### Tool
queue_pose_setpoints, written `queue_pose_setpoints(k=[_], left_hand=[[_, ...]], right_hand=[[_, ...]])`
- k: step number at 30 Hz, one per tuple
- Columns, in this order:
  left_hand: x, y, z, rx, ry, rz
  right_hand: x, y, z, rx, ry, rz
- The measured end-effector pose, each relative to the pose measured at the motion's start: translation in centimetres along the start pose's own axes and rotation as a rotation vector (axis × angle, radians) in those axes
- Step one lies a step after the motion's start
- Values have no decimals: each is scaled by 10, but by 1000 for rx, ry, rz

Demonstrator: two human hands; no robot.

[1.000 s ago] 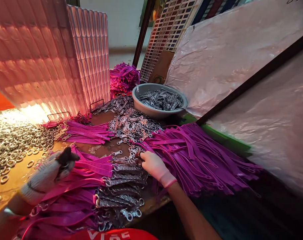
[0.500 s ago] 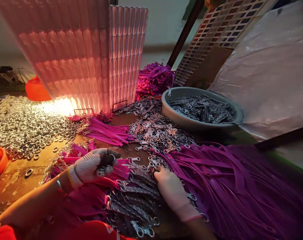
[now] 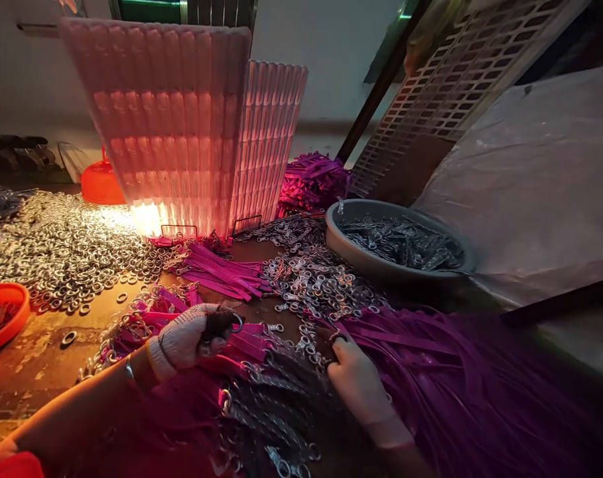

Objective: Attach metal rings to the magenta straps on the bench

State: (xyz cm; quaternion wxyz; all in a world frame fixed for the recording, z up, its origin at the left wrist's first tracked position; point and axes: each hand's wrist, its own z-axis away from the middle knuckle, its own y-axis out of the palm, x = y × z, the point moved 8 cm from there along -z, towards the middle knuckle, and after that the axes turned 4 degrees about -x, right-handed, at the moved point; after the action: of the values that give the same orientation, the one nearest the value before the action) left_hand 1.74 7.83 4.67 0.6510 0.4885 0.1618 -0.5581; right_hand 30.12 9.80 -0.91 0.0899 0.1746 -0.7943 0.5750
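My left hand (image 3: 196, 338), in a dotted white work glove with dark fingertips, is closed on a metal ring (image 3: 237, 323). Under it lie short purple straps (image 3: 251, 342) fitted with metal rings, and dark twisted pieces with metal ends (image 3: 266, 392) spread to their right. My right hand (image 3: 358, 382), in a pale glove with dark fingertips, is curled at the near ends of long purple straps (image 3: 420, 345). Anything in its fingers is hidden. Beside those fingertips is a heap of small metal clasps (image 3: 326, 279).
Loose metal rings (image 3: 82, 245) are heaped at the left, near an orange bowl (image 3: 25, 312) and a red-orange lamp (image 3: 102, 184). Ribbed translucent panels (image 3: 166, 126) stand behind. A grey basin (image 3: 348, 249) holds dark metal-ended pieces. More purple straps (image 3: 314, 179) are piled at the back.
My right hand has moved right, from the metal clasps to the ends of the long purple straps. My left hand still holds the ring. The camera view has tilted upward.
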Motion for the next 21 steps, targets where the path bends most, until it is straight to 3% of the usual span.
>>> queue_pose_setpoints(k=[4, 7, 12, 15, 17, 21], left_hand=[[2, 4, 4, 32, 35, -26], [5, 10, 5, 64, 59, -59], [11, 15, 7, 106, 42, -58], [15, 14, 7, 114, -14, 21], [16, 11, 6, 105, -24, 31], [18, 4, 4, 82, -3, 39]], right_hand=[[14, -2, -7, 39, -33, -120], [31, -18, -19, 27, -96, -245], [46, -67, -39, -178, -104, -404], [45, -79, -34, -280, -151, -477], [40, -64, -24, -183, -177, -488], [18, -13, 6, 233, -115, -400]])
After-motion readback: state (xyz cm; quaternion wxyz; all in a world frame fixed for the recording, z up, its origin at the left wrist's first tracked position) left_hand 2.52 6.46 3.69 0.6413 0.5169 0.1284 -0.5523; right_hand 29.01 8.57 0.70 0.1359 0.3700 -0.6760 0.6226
